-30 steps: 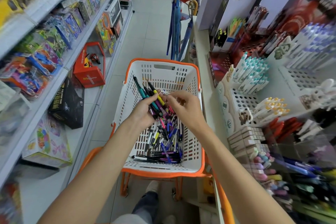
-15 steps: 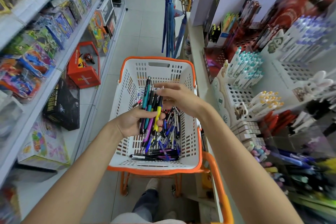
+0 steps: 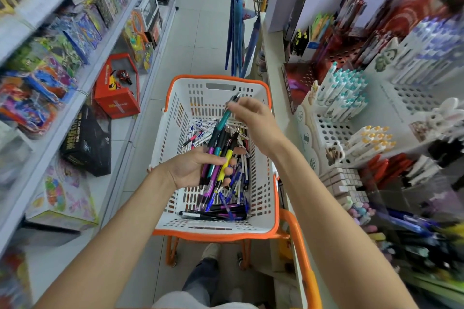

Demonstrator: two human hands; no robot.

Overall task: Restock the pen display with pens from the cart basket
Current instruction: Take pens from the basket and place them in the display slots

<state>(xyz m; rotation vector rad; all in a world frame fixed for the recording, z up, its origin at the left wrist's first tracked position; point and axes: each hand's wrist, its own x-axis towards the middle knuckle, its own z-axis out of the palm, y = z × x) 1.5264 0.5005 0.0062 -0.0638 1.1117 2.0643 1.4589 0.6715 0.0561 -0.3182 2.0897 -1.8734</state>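
A white cart basket [image 3: 266, 183] with an orange rim stands in front of me, and several loose pens [image 3: 226, 206] lie in its bottom. My left hand [image 3: 190, 168] is closed around a bunch of pens [image 3: 218, 155] with purple, teal and yellow grips, held upright above the basket. My right hand [image 3: 253, 120] pinches the top end of a teal pen [image 3: 226, 114] that still stands in that bunch. The pen display [image 3: 351, 113], with white perforated holders and rows of pens, fills the shelf on the right.
A toy shelf [image 3: 75, 98] with boxes runs along the left of the aisle. Umbrellas [image 3: 238, 32] hang beyond the basket. The orange cart handle [image 3: 301, 246] curves up at the right of the basket. My foot [image 3: 211, 251] shows under it.
My left hand has lifted the bunch of pens higher and more upright. My right hand rose from the basket and took hold of the teal pen's top end.
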